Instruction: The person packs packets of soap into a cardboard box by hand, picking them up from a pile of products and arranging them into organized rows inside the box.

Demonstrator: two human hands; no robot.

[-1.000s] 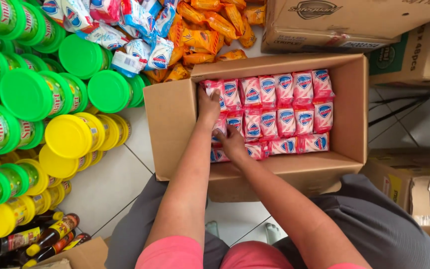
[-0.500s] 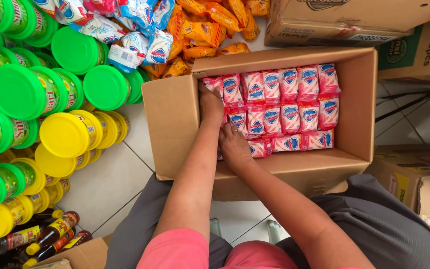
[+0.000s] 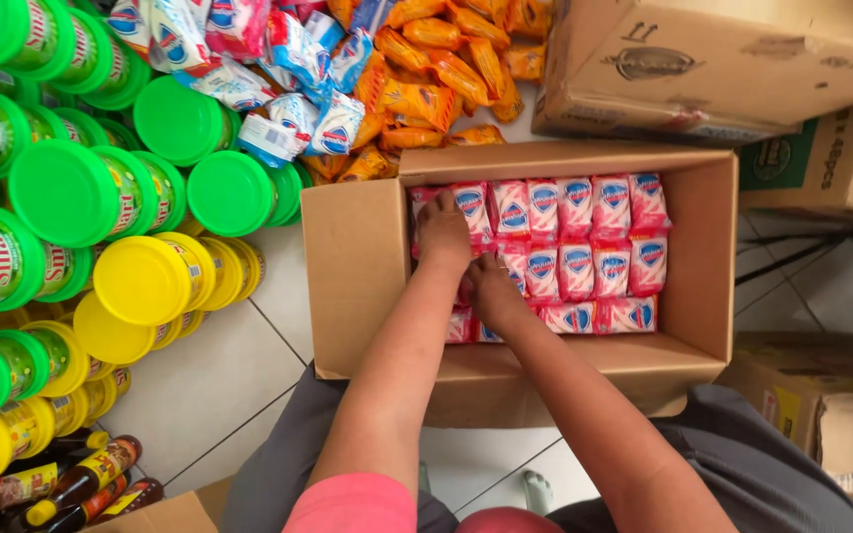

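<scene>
Pink soap packets are lying in rows inside an open cardboard box on the tiled floor. The left hand is pressing down on the leftmost packets, fingers together. The right hand is reaching among them just beside it; whether its fingers are gripping cannot be told. Green-lidded jars are crowding the left.

Under me the floor is pale tile with thin dark grout lines, lit evenly by soft daylight. To my left, jars with green lids and yellow lids lie stacked on their sides, with a few dark sauce bottles below them and a heap of orange packets and blue and white packets further up. To my right stand closed cardboard cartons.
</scene>
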